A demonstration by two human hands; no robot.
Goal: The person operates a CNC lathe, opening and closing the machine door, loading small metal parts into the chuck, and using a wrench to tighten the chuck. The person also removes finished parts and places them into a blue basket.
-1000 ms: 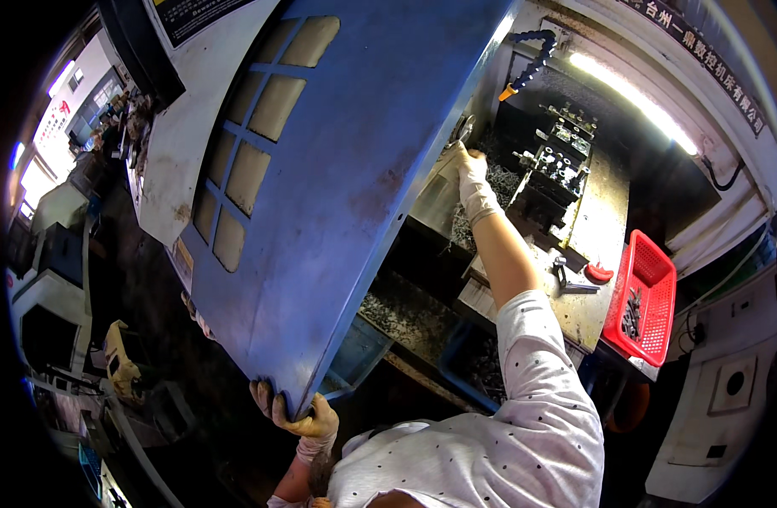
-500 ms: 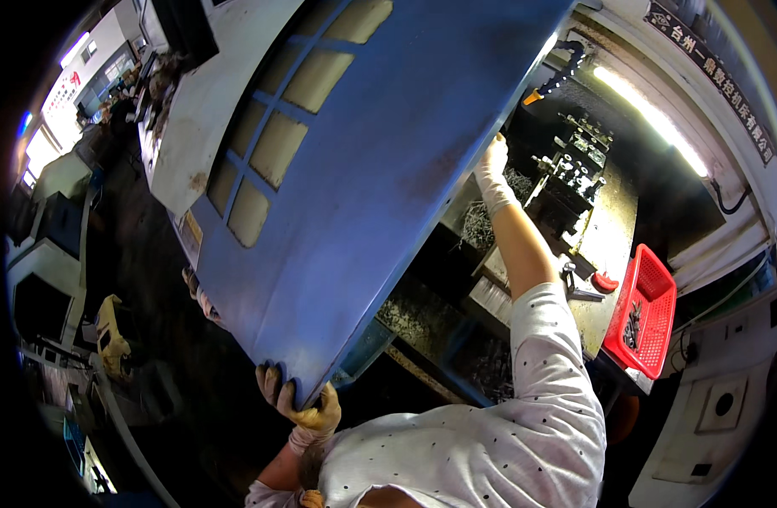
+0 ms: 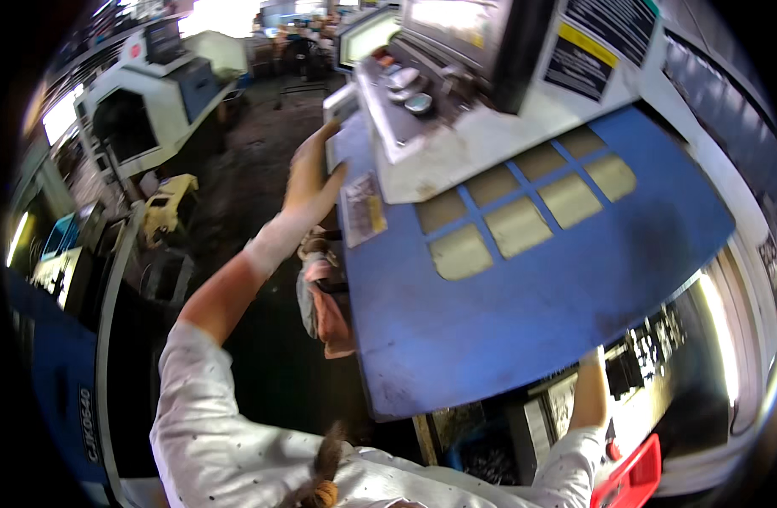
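A large blue machine door [image 3: 507, 313] with several window panes [image 3: 517, 229] spreads across the middle. My left hand [image 3: 308, 173] is raised at the left end of the door, beside a small label plate [image 3: 364, 207]. Its fingers are spread, the thumb apart, and nothing shows in them; motion blurs it, and I cannot tell whether it touches the machine. My right arm reaches up to the door's near edge, where the right hand [image 3: 593, 362] is mostly hidden behind the blue panel. What its fingers do is out of sight.
Pink and grey cloths [image 3: 325, 309] hang at the door's left side. Small metal items, among them a round gauge [image 3: 419, 103], lie on a ledge [image 3: 380, 114] above. A red plastic basket [image 3: 632, 476] stands lower right. Another white machine [image 3: 164, 127] is across the aisle.
The view has swung to the left. My left hand has let go of the door's near corner and moved up to its left end. My right hand has become mostly hidden by the door.
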